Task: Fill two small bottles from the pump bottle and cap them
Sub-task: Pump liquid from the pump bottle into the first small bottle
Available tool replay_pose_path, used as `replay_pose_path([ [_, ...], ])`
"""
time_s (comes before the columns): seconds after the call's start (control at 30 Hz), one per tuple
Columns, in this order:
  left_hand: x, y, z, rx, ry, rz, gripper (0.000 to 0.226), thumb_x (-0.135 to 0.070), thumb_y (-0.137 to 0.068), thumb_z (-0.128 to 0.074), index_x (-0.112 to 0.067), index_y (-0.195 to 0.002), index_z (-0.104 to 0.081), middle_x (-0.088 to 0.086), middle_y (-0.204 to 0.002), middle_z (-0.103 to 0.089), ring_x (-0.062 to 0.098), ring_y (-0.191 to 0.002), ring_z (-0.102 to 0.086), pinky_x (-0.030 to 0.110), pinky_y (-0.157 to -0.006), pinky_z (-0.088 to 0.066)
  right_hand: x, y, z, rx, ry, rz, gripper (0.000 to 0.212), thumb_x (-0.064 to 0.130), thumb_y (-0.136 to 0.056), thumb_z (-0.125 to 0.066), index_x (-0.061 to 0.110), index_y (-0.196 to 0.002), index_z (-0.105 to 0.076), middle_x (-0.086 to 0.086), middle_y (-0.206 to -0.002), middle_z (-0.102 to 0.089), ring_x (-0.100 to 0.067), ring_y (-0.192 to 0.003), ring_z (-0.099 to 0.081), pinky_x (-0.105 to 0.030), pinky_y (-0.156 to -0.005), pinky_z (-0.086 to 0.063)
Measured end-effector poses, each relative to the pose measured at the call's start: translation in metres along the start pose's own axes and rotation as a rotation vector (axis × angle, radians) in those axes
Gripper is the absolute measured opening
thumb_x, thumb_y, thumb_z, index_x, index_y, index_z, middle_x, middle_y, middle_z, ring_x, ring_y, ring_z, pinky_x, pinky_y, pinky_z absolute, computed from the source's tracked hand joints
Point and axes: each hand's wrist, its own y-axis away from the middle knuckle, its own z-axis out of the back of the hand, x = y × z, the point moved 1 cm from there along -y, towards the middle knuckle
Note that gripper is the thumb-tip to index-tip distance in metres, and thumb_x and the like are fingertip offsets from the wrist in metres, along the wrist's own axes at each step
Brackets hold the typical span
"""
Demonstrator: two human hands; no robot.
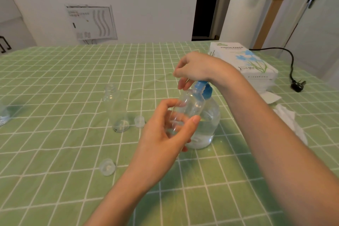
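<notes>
Step in hand, as judged: filling the first small bottle. Neither small bottle is capped yet.

Left hand (165,143): fingers and thumb curled round the lower body of a small clear plastic bottle (189,104). The bottle is held off the table and tilted, with its open mouth up against the blue plastic pump head (203,88) of the large clear pump bottle (207,124). The liquid level inside the held bottle cannot be read through the glare.

Right hand (196,68): over the pump head, with the heel of the palm on or just above the blue top. Fingers hang loosely curled toward the spout and hold nothing. Whether the palm is bearing down cannot be told.

The pump bottle stands upright on the green checked tablecloth (64,82), partly full of clear liquid.

The second small clear bottle (116,110) stands upright and open to the left, apart from both hands. One clear round cap (139,121) lies just beside it, and another clear cap (107,167) lies nearer the person.

Next move, as judged: press the pump straight down while the left hand keeps the bottle mouth under the spout. A misaligned mouth would send liquid onto the cloth. After that, set the bottle down upright and fit a cap.
</notes>
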Motion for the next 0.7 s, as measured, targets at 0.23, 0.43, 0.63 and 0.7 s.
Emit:
replay_pose_path([
  [0.23,-0.004,-0.001,-0.002,0.007,0.049,-0.007,0.041,-0.049,-0.064,-0.063,-0.032,-0.101,-0.057,0.002,-0.084,-0.066,0.007,-0.061,-0.06,0.013,-0.048,-0.045,0.006,0.002,0.008,-0.032,0.047,0.011,0.034,0.022,-0.094,-0.048,0.001,-0.119,-0.058,-0.017,-0.112,-0.069,-0.03,-0.106,-0.065,-0.039,-0.089,-0.052],
  [0.43,-0.005,-0.002,-0.001,0.015,0.06,-0.012,0.038,-0.05,-0.064,-0.064,-0.035,-0.098,-0.057,0.004,-0.085,-0.067,0.008,-0.062,-0.06,0.013,-0.049,-0.045,0.007,0.002,0.011,-0.025,0.01,0.024,0.034,0.023,-0.094,-0.048,0.0,-0.118,-0.059,-0.017,-0.11,-0.07,-0.032,-0.107,-0.065,-0.038,-0.085,-0.052],
  [0.63,-0.002,0.0,-0.001,0.011,0.036,0.005,0.043,-0.05,-0.065,-0.063,-0.031,-0.103,-0.057,0.001,-0.085,-0.068,0.006,-0.06,-0.061,0.013,-0.048,-0.045,0.001,0.001,0.005,-0.008,0.002,-0.013,0.034,0.019,-0.094,-0.048,-0.002,-0.119,-0.059,-0.019,-0.114,-0.068,-0.033,-0.11,-0.064,-0.046,-0.097,-0.05],
  [0.7,0.0,0.0,-0.001,0.007,0.036,0.012,0.042,-0.048,-0.066,-0.064,-0.031,-0.103,-0.057,0.0,-0.085,-0.067,0.006,-0.06,-0.062,0.013,-0.048,-0.045,0.0,0.001,0.002,-0.001,0.0,-0.016,0.034,0.019,-0.094,-0.048,-0.002,-0.119,-0.059,-0.019,-0.114,-0.068,-0.033,-0.109,-0.064,-0.046,-0.096,-0.05],
])
